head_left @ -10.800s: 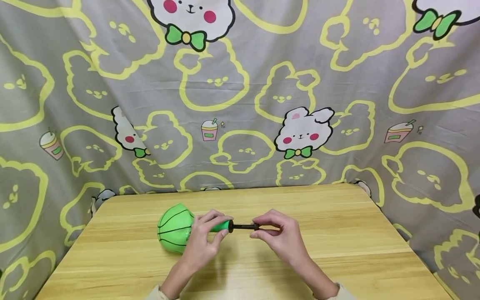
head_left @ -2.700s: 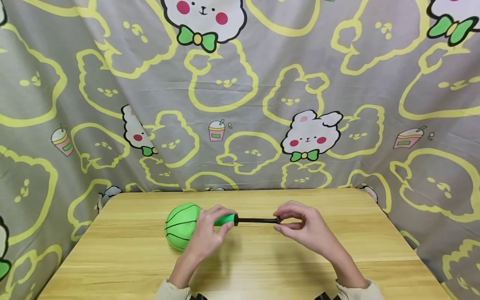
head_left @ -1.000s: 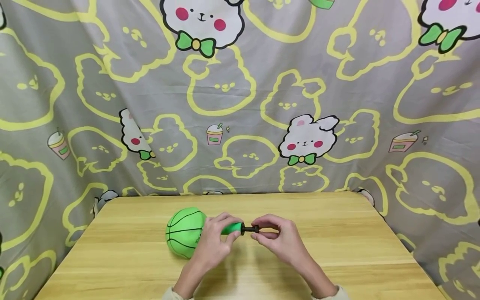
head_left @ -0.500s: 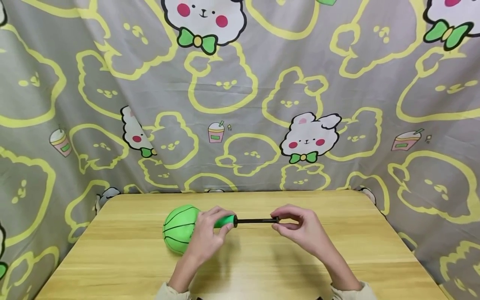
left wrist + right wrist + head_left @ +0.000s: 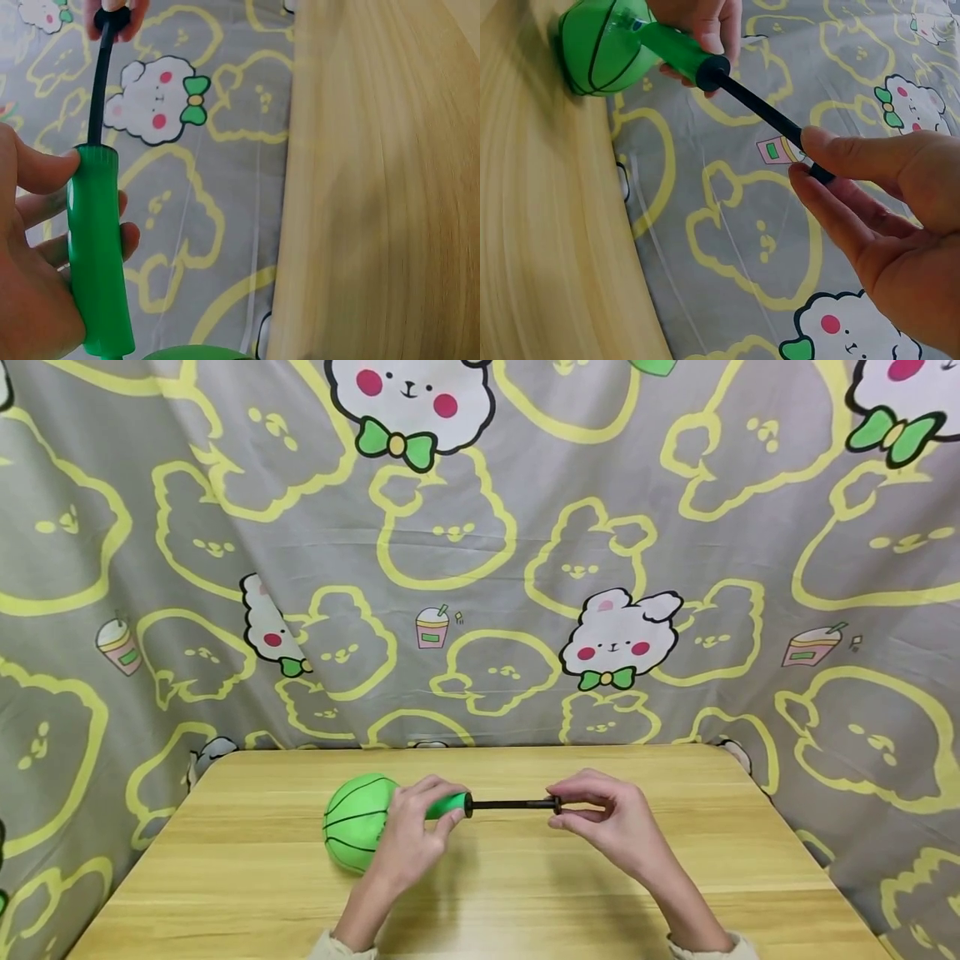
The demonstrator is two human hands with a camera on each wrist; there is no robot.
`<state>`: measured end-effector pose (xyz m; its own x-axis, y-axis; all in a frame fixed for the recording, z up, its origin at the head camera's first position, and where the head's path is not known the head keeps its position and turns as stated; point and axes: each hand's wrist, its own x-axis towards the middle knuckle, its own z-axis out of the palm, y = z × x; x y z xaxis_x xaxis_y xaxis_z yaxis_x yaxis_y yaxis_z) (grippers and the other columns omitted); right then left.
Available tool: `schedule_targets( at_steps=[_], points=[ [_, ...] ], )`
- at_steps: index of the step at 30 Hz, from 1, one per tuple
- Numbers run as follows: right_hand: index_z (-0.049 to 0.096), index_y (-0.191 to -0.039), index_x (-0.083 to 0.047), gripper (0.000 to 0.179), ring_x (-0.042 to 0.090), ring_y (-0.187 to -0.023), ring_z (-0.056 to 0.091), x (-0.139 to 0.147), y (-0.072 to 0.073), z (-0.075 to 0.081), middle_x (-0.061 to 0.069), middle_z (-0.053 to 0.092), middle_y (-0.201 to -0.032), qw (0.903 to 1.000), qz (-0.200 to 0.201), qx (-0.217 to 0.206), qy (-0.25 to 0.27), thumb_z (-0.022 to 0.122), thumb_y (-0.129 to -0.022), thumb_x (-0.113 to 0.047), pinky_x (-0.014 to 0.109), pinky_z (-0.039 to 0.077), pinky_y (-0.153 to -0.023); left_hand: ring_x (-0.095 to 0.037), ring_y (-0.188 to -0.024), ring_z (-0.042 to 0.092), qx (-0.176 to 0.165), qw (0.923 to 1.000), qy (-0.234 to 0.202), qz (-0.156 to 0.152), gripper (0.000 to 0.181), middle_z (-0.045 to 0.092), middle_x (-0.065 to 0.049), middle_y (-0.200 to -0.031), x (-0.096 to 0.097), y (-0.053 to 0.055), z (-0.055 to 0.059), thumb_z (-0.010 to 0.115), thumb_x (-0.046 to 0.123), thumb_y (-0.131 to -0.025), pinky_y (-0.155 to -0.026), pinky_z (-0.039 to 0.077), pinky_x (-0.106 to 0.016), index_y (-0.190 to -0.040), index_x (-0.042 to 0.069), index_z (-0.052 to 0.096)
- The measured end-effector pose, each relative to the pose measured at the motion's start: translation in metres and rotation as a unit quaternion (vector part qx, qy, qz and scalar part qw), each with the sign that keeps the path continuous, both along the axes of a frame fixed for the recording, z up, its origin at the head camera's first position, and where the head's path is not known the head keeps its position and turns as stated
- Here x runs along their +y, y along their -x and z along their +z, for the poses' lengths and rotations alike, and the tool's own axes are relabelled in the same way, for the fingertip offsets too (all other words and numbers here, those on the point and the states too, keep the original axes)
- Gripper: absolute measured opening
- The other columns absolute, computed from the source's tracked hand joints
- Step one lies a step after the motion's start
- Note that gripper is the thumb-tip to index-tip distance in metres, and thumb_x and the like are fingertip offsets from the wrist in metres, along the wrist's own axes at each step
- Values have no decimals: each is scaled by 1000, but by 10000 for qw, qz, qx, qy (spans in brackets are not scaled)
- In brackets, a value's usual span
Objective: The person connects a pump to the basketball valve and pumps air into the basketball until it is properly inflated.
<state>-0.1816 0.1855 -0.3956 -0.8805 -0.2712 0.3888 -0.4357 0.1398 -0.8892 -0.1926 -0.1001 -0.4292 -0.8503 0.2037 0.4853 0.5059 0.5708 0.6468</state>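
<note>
My left hand (image 5: 412, 835) grips the green barrel of a hand air pump (image 5: 99, 255), fingers wrapped around it. The pump's black rod (image 5: 510, 805) is drawn far out to the right. My right hand (image 5: 615, 818) pinches the black knob at the rod's end between thumb and fingers. On the left, a bright green ball (image 5: 356, 822) with black seam lines sits at the pump's nozzle end, partly hidden behind my left hand in the head view. In the right wrist view, the barrel's tip meets the ball (image 5: 604, 49).
Everything is over a light wood table (image 5: 495, 893). A grey curtain (image 5: 480, 568) with yellow outlines and white cartoon rabbits hangs behind and along both sides of the table.
The rod was nearly pushed in one second ago; my right hand has since pulled it out to the right. Compared with the oldest frame, the ball looks rounder and fuller.
</note>
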Motion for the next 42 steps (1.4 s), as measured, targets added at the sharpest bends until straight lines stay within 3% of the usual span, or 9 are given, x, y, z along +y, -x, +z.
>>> schedule_targets(
  at_steps=[6,12,20,26,36,42],
  points=[
    [79,-105,-4,30,20,-91,73,-7,0,-7,17,73,-99,9999,-64,114,-50,85,-77,6,36,60,-73,-12,-99,64,22,9998,-63,-205,31,70,10,-106,6,-1,-2,79,4,-83,-93,34,-46,-111,17,77],
    [80,-104,-7,31,20,-89,73,-24,1,-17,14,74,-98,9997,-219,114,17,86,-76,3,35,60,-73,-7,-96,65,81,9997,-50,-224,33,70,10,-105,12,-1,-3,80,2,-82,-92,34,-45,-111,17,77],
    [80,-104,-4,30,21,-88,74,-48,-1,-32,11,74,-95,9986,-394,267,223,86,-75,3,33,60,-72,-9,-97,65,79,9996,97,-237,31,70,7,-105,16,-4,-4,80,2,-81,-91,34,-44,-110,14,77],
    [79,-108,-1,31,25,-92,74,-59,-3,-40,10,74,-97,9984,-282,390,306,84,-78,3,33,59,-73,-12,-99,65,-23,9993,131,-355,30,70,9,-105,20,-6,-5,80,4,-82,-89,33,-41,-110,14,77],
    [77,-107,-5,30,26,-98,73,-49,-3,-30,13,70,-109,9998,-73,125,138,83,-80,7,33,59,-78,-11,-101,63,-27,9982,328,-505,23,70,12,-105,19,-2,-2,78,16,-88,-89,36,-39,-111,19,77],
    [76,-106,-5,29,27,-100,72,-38,-2,-20,16,71,-109,9999,48,-108,-10,82,-81,7,33,59,-79,-16,-103,63,-136,9990,223,-361,26,70,12,-106,13,-3,-2,79,13,-87,-89,36,-42,-112,20,77]
  ],
)
